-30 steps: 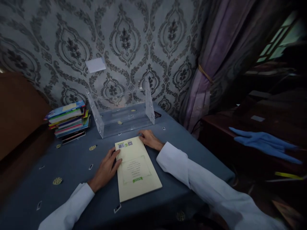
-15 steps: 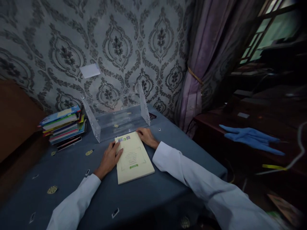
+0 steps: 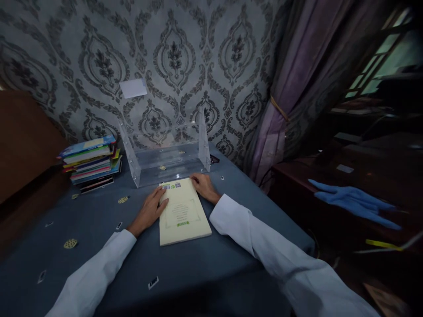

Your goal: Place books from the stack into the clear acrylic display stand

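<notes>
A cream-coloured book [image 3: 181, 210] lies flat on the cloth-covered table, its barcode edge away from me and green print towards me. My left hand [image 3: 151, 209] rests along its left edge, with thumb and fingers apart and the tips on the cover. At the far right corner, my right hand [image 3: 202, 185] has its fingers curled against the book; the fingertips are partly hidden. Just beyond the book stands a clear acrylic rack [image 3: 134, 164] with upright side panels.
A stack of books [image 3: 92, 163] sits left of the rack. A dark object [image 3: 214, 159] lies by the rack's right side. A blue glove [image 3: 353, 200] rests on the dark red furniture at right. The blue tablecloth [image 3: 109, 273] covers the table; its right edge drops off.
The view has shifted a little, so the background sits further right. Both hands stay at the book's edges, and the book looks almost unmoved on the table.
</notes>
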A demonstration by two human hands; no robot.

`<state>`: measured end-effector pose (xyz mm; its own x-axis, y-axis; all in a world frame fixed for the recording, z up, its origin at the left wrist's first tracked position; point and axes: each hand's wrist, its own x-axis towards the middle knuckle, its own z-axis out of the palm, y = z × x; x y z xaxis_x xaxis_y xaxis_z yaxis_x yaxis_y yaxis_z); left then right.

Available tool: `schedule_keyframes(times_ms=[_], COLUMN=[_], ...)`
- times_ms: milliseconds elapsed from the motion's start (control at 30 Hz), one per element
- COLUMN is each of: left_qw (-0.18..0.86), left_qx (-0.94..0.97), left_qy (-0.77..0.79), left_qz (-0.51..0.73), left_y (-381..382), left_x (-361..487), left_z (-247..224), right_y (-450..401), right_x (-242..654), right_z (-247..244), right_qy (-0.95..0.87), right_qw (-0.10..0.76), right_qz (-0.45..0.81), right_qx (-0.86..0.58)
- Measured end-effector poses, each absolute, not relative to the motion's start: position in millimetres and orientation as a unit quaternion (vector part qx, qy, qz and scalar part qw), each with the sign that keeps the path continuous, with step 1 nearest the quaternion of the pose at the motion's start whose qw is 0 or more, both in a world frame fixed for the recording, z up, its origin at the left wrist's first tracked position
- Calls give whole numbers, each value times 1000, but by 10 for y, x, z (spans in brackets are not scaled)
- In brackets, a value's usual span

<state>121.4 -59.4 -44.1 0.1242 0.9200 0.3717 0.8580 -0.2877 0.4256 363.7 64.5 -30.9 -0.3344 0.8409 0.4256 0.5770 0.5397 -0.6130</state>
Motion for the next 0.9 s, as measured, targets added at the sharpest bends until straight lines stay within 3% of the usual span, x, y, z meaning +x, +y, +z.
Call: schedule_keyframes(times_ms=[900], left_qw=[91], left_qx=[754], left_qy=[575], left_qz=[306], left_y=[-619], left_x=[1186], left_z=[-263], right_y=[653], right_x=[3597], right_z=[-344], right_qy=[-764], right_qw=[375], right_qz=[195], right_qx=[-487])
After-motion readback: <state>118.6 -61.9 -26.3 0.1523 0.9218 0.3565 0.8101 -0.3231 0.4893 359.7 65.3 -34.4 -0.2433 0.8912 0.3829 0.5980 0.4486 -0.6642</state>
